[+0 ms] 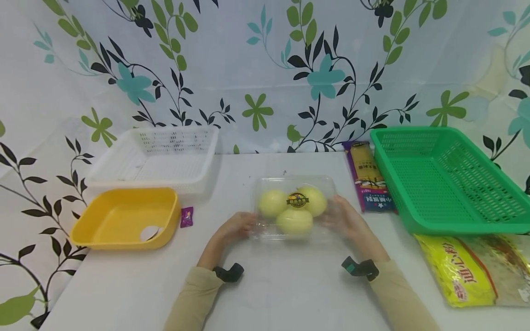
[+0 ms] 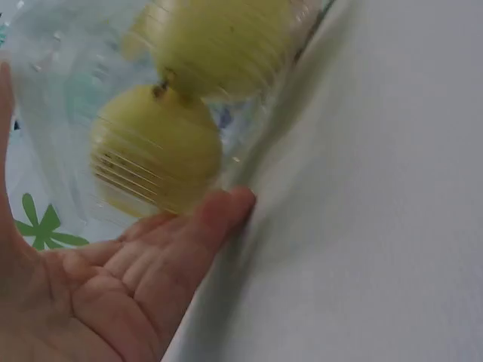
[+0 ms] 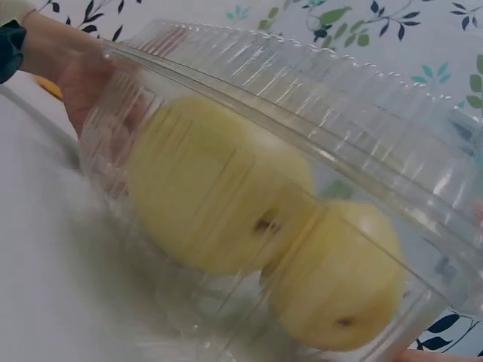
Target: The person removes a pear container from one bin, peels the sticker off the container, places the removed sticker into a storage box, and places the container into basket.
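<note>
Centre of the white table (image 1: pixel 290 285), and both hands are on the clear plastic clamshell box of three pale yellow round fruits (image 1: pixel 295 208). The box lies flat, lid up with its dark round label facing the ceiling, long axis running left to right across the table. The left hand (image 1: pixel 233 228) cups the left short end, palm turned inward, fingers bent round the lower corner; from the left wrist camera, the fingertips (image 2: pixel 226 207) touch the box wall down where it meets the table. The right hand (image 1: pixel 343 218) clasps the right short end, fingers wrapped along the side. Both forearms angle in from the near edge in beige sleeves.

Room around it: bare table in front and behind. To the right, a long purple-and-yellow pasta packet (image 1: pixel 368 181) lies near, then a green perforated plastic basket (image 1: pixel 447 181). Left, well apart, a yellow plastic tub (image 1: pixel 124 218) and a white perforated basket (image 1: pixel 157 158).
</note>
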The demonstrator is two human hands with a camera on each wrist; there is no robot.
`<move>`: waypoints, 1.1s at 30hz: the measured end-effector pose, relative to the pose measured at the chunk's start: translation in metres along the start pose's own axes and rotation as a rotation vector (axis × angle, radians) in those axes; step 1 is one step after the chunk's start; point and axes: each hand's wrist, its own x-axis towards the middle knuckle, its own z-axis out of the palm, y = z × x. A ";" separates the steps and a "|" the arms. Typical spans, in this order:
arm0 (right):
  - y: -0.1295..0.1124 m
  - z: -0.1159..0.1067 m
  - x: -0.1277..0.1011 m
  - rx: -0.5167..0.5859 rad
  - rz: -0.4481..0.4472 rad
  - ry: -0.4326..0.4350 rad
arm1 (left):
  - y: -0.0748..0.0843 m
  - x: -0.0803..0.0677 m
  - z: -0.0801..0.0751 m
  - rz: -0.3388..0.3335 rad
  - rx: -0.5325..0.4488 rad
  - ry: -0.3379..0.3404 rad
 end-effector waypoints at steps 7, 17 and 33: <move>-0.011 -0.007 -0.008 -0.106 0.031 0.011 | 0.003 -0.002 0.008 -0.033 0.059 0.077; -0.020 -0.004 -0.009 -0.303 -0.016 0.110 | 0.013 -0.004 0.009 -0.025 0.100 0.115; -0.028 -0.007 -0.016 -0.472 -0.028 0.112 | 0.019 -0.005 0.013 -0.001 0.148 0.136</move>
